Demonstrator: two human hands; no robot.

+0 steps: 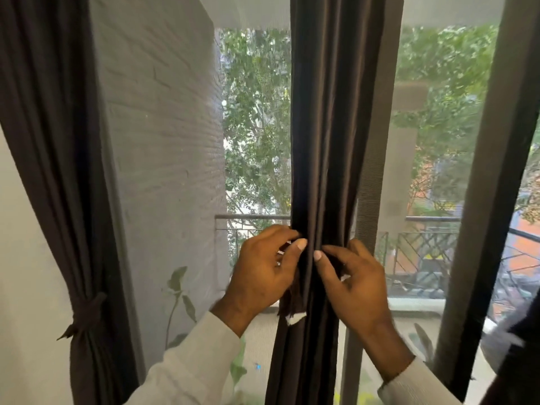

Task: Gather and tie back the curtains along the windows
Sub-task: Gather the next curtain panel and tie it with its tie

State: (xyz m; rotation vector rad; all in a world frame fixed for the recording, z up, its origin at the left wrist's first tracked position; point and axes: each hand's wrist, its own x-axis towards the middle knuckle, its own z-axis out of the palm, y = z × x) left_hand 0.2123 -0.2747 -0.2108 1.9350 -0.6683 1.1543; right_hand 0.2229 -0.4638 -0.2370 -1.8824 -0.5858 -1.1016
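L grip (260, 267) & R grip (350, 276) clamped on middle curtain (330, 127) (gathered), tie strip (292, 302) dangling

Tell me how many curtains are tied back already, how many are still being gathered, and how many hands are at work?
Curtains already tied back: 1, the left curtain cinched by a tie.
Curtains being gathered, not yet tied: 1, the middle curtain.
Hands on that curtain: 2, the left hand and the right hand.
Total: 2 curtains, 2 hands.
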